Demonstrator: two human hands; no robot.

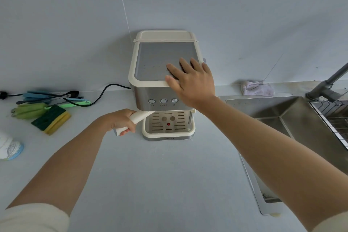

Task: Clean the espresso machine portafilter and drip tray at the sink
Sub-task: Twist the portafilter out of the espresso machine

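Observation:
A cream and steel espresso machine [150, 58] stands on the counter against the wall. My left hand [121, 121] grips the cream handle of the portafilter [140, 117], which points out to the left from under the machine's front; its basket end is hidden under the machine. My right hand [190, 79] lies flat on the right front corner of the machine's top with straight fingers. The cream slotted drip tray [167, 129] with a red float sits in the machine's base. The steel sink [278, 115] lies to the right.
At the left lie a green and yellow sponge [51, 119], a green brush [28, 111], blue utensils [54, 97] and a black power cord [98, 98]. A white container [9, 148] is at the left edge. A cloth [257, 88], faucet [327, 84] and wire rack [333, 117] are by the sink.

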